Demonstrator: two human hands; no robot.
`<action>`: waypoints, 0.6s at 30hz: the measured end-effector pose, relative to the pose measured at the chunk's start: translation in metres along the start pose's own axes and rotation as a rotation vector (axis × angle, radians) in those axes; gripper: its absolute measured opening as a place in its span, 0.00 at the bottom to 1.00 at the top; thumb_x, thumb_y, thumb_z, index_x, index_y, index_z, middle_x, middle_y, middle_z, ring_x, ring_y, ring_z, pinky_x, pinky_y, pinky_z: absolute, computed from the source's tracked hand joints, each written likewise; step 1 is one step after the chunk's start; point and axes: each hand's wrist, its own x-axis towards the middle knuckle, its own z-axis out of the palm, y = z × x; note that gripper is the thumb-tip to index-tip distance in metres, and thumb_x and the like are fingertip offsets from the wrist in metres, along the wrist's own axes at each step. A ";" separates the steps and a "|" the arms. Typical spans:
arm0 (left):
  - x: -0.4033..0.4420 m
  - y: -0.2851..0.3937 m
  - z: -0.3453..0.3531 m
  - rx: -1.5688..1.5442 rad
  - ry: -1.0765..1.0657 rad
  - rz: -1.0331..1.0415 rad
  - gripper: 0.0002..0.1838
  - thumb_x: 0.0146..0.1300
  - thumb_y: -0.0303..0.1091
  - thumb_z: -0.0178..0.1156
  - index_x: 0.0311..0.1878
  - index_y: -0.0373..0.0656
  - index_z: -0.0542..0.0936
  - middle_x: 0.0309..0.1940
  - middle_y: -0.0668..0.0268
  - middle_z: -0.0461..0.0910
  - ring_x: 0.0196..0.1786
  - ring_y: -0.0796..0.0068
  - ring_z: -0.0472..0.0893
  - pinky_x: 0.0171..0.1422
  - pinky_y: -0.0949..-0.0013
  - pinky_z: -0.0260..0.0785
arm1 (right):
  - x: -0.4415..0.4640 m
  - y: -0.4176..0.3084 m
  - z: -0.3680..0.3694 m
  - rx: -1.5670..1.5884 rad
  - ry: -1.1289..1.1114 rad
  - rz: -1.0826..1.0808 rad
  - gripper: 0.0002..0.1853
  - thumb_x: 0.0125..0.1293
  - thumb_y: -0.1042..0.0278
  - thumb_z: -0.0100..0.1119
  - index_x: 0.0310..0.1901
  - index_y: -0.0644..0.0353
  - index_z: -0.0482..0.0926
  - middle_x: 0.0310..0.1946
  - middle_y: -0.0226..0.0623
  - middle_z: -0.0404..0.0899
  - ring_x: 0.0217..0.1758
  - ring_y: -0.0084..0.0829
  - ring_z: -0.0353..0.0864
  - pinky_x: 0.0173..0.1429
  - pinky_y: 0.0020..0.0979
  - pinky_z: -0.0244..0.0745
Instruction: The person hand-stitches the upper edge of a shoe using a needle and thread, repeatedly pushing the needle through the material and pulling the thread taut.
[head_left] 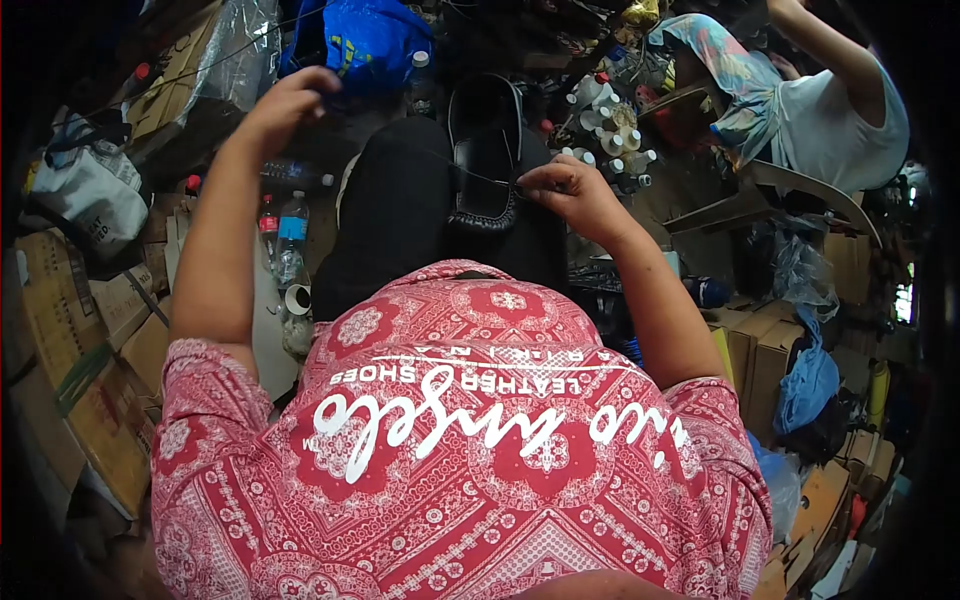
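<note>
Black shoe (pixel 484 150), upper centre, on the lap. Right hand (pixel 568 190) at its right edge, apparently pinching thread (pixel 488 180). Left hand (pixel 295 98), upper left, half-curled; contents can't be told. Best judged: shoe braced, tension even.

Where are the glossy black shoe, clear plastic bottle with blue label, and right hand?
Glossy black shoe (pixel 477 150): head view, on the inside.
Clear plastic bottle with blue label (pixel 293 228): head view, on the label.
Right hand (pixel 572 191): head view, on its back.
</note>
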 end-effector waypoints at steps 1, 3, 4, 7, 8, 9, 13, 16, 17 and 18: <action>-0.006 -0.017 -0.024 -0.054 0.012 -0.062 0.19 0.52 0.23 0.46 0.48 0.41 0.75 0.42 0.68 0.75 0.36 0.81 0.74 0.41 0.77 0.66 | -0.002 0.000 0.001 -0.031 0.008 -0.008 0.11 0.57 0.74 0.64 0.43 0.55 0.84 0.32 0.31 0.73 0.35 0.24 0.73 0.43 0.27 0.69; -0.017 -0.027 -0.036 -0.096 0.088 -0.181 0.23 0.51 0.19 0.44 0.53 0.40 0.74 0.43 0.67 0.75 0.33 0.82 0.74 0.39 0.78 0.67 | -0.006 -0.007 0.004 -0.068 0.035 -0.014 0.11 0.57 0.74 0.63 0.43 0.54 0.84 0.31 0.32 0.73 0.35 0.26 0.73 0.42 0.27 0.69; -0.019 -0.035 -0.033 -0.030 0.173 -0.189 0.28 0.50 0.15 0.42 0.56 0.40 0.74 0.43 0.65 0.75 0.33 0.80 0.76 0.40 0.77 0.71 | -0.008 -0.011 0.006 -0.110 0.057 -0.020 0.11 0.57 0.75 0.63 0.43 0.54 0.84 0.29 0.32 0.72 0.34 0.27 0.74 0.41 0.28 0.69; -0.032 -0.020 0.018 0.351 0.251 0.001 0.30 0.54 0.11 0.43 0.60 0.45 0.75 0.38 0.65 0.73 0.35 0.78 0.78 0.43 0.74 0.74 | -0.014 -0.017 0.014 -0.236 0.108 -0.020 0.11 0.57 0.74 0.62 0.41 0.51 0.84 0.31 0.37 0.73 0.38 0.37 0.77 0.41 0.31 0.72; -0.037 -0.015 0.041 0.346 0.213 0.132 0.27 0.58 0.12 0.44 0.57 0.46 0.77 0.38 0.65 0.72 0.36 0.78 0.78 0.45 0.74 0.75 | -0.016 -0.019 0.017 -0.238 0.108 -0.017 0.11 0.57 0.74 0.62 0.41 0.51 0.84 0.31 0.37 0.73 0.38 0.37 0.77 0.41 0.31 0.72; -0.043 -0.005 0.065 0.366 0.153 0.263 0.22 0.57 0.14 0.49 0.51 0.45 0.80 0.38 0.65 0.73 0.37 0.77 0.78 0.45 0.74 0.75 | -0.019 -0.021 0.020 -0.312 0.136 -0.041 0.11 0.57 0.75 0.61 0.41 0.51 0.84 0.32 0.37 0.74 0.37 0.39 0.76 0.42 0.32 0.72; -0.058 0.018 0.145 0.567 0.076 0.549 0.08 0.50 0.22 0.64 0.33 0.45 0.83 0.27 0.65 0.75 0.36 0.66 0.77 0.38 0.66 0.69 | -0.022 -0.019 0.021 -0.335 0.145 -0.012 0.12 0.59 0.74 0.60 0.43 0.50 0.84 0.32 0.36 0.73 0.38 0.38 0.76 0.47 0.32 0.70; -0.052 0.011 0.167 0.744 0.186 0.687 0.07 0.48 0.26 0.66 0.32 0.48 0.84 0.26 0.66 0.73 0.35 0.63 0.76 0.37 0.63 0.68 | -0.018 -0.014 0.015 -0.102 0.083 0.120 0.13 0.60 0.74 0.59 0.45 0.48 0.84 0.33 0.34 0.73 0.41 0.34 0.76 0.50 0.31 0.69; -0.049 0.011 0.170 0.780 0.255 0.711 0.07 0.48 0.27 0.67 0.32 0.50 0.84 0.25 0.67 0.72 0.35 0.64 0.75 0.38 0.62 0.66 | -0.016 -0.010 0.011 -0.103 0.086 0.120 0.13 0.60 0.74 0.59 0.45 0.48 0.84 0.33 0.34 0.73 0.41 0.34 0.76 0.50 0.31 0.69; -0.046 0.014 0.171 0.780 0.254 0.716 0.07 0.48 0.27 0.67 0.32 0.50 0.84 0.25 0.67 0.72 0.35 0.64 0.75 0.38 0.62 0.66 | -0.012 -0.004 0.007 -0.054 0.031 0.099 0.14 0.60 0.75 0.58 0.46 0.48 0.84 0.34 0.34 0.74 0.43 0.32 0.75 0.51 0.29 0.69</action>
